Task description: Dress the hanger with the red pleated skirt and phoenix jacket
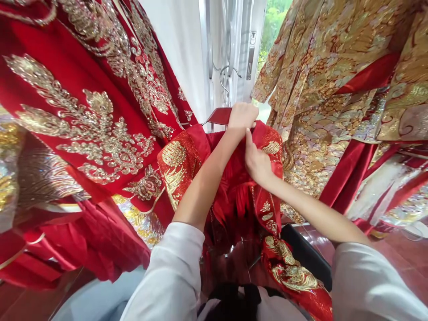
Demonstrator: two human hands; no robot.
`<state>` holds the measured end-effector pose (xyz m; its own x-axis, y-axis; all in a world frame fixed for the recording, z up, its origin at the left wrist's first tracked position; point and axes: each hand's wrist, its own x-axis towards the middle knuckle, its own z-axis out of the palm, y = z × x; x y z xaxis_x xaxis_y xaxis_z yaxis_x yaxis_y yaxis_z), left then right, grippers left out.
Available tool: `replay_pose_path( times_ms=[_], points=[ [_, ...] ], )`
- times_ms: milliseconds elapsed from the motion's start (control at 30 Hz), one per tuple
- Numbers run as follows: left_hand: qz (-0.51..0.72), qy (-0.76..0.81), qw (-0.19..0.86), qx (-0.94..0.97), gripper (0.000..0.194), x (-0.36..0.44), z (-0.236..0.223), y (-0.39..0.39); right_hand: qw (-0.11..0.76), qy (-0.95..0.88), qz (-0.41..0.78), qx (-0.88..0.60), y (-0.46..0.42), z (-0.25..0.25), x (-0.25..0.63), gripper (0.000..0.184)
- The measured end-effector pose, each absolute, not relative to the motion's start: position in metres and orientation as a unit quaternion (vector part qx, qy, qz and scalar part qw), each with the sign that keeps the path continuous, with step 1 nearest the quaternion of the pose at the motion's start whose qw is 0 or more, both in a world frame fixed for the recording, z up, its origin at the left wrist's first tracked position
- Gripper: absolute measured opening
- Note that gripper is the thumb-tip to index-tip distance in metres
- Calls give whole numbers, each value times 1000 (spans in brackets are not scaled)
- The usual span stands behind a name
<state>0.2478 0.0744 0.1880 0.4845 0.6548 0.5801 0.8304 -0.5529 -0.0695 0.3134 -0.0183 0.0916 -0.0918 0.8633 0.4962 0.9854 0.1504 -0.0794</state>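
A red jacket (pixel 179 165) with gold embroidery hangs in front of me on a dark red hanger (pixel 217 117) with a metal hook. My left hand (pixel 243 115) is closed around the top of the hanger near its middle. Just below it, my right hand (pixel 258 164) is at the jacket's right front edge by the neckline. Its index finger points up along the cloth while the other fingers curl in against the fabric, their tips partly hidden. The jacket's right sleeve (pixel 294 272) trails down towards my lap.
A red gown (pixel 100 133) with silver-gold beading hangs close on the left. Gold patterned robes (pixel 321 116) hang on the right, with red sashes below. Behind the hanger stands a white door frame (pixel 247 58) with a latch plate. A black object (pixel 306 252) lies low at right.
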Motion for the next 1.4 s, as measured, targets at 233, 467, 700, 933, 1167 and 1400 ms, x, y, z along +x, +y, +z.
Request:
replay_pose_path(
  times_ms=[233, 467, 700, 933, 1167, 1400],
  points=[
    [-287, -379, 129, -870, 47, 231, 200, 52, 331, -731, -169, -572, -4, 114, 362, 59],
    [-459, -569, 126, -670, 27, 139, 200, 9, 381, -867, 30, -320, 74, 174, 388, 48],
    [-347, -566, -46, -747, 52, 97, 167, 13, 391, -854, 173, -296, 87, 169, 375, 57],
    [-304, -562, -24, -769, 46, 96, 166, 25, 342, -839, 139, -399, 68, 198, 350, 25],
    [-432, -670, 254, -548, 45, 135, 105, -19, 387, -820, 120, -404, 74, 192, 316, 31],
    [-418, -724, 37, -548, 33, 138, 62, -30, 394, -816, 176, -384, 76, 190, 318, 26]
  ],
)
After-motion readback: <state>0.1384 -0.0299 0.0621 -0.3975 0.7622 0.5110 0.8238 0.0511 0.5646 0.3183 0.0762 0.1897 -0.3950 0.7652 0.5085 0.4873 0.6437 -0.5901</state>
